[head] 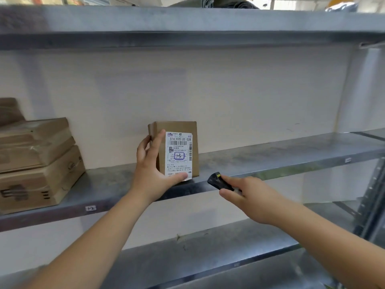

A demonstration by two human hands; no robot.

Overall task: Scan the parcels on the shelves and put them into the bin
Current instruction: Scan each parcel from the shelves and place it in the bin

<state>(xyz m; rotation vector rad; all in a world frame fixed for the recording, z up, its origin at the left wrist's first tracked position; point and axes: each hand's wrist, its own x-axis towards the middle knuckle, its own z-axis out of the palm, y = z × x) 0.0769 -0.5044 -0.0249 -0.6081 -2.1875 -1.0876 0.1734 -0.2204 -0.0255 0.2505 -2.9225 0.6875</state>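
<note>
A small brown cardboard parcel [178,130] stands upright on the middle metal shelf [270,159], its white shipping label [179,155] facing me. My left hand [152,163] grips the parcel from its left side, thumb under the label's lower edge and fingers round the left edge. My right hand [250,197] holds a small black handheld scanner [218,181] just right of and below the parcel, its tip aimed toward the label. The bin is out of view.
A stack of larger brown cardboard boxes [35,163] sits at the left end of the same shelf. Another metal shelf [187,19] runs overhead and a lower shelf [208,257] lies beneath. A shelf upright [373,197] stands at the right.
</note>
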